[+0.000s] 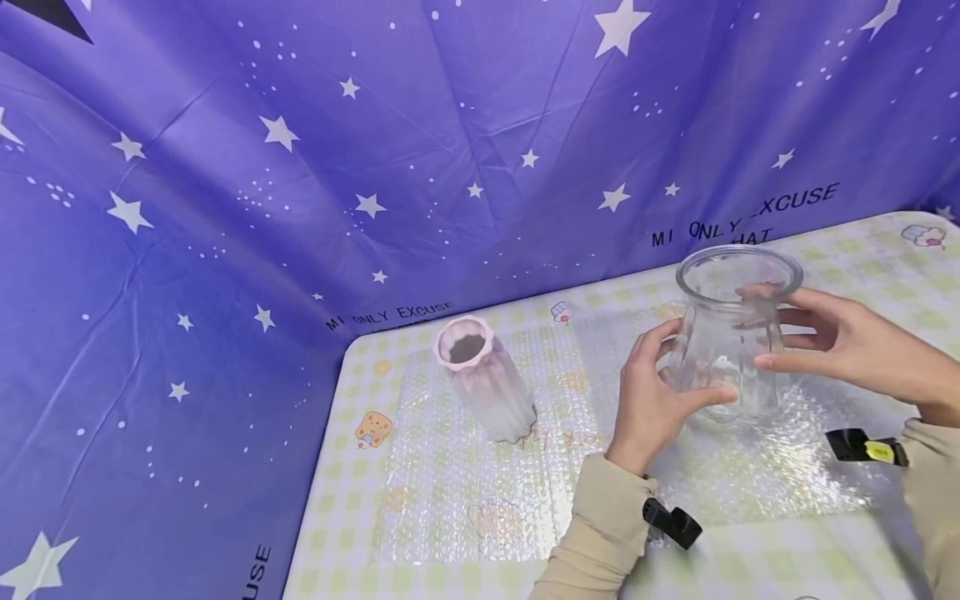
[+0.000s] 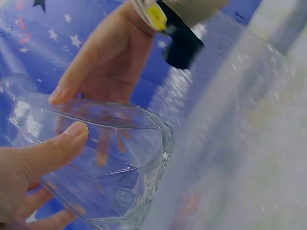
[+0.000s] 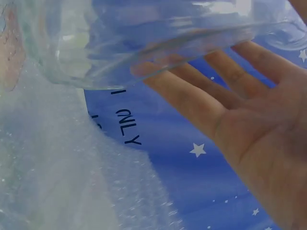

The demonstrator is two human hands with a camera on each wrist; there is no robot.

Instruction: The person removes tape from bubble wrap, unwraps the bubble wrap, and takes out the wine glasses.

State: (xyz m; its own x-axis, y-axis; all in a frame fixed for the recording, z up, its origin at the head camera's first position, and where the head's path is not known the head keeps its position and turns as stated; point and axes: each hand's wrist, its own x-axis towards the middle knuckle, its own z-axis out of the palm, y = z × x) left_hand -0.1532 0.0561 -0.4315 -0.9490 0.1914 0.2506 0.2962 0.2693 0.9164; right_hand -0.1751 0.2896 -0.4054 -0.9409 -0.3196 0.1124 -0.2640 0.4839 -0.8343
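A clear glass vase (image 1: 723,350) with a wide round rim stands upright between both hands, over the bubble wrap in the head view. My left hand (image 1: 651,400) grips its left side, thumb across the front and fingers behind. In the left wrist view the left thumb (image 2: 62,143) presses on the faceted glass. From the other side my right hand (image 1: 847,337) holds the vase, its thumb at the front and its fingers around the back. Several right fingers (image 3: 192,96) meet the glass in the right wrist view, the palm standing off from it.
A pink-and-white fluted vase (image 1: 491,387) stands on the left part of the bubble wrap (image 1: 442,500). Under the wrap lies a green-and-white checked tablecloth (image 1: 337,492). A purple star-printed curtain (image 1: 450,150) hangs close behind and to the left of the table.
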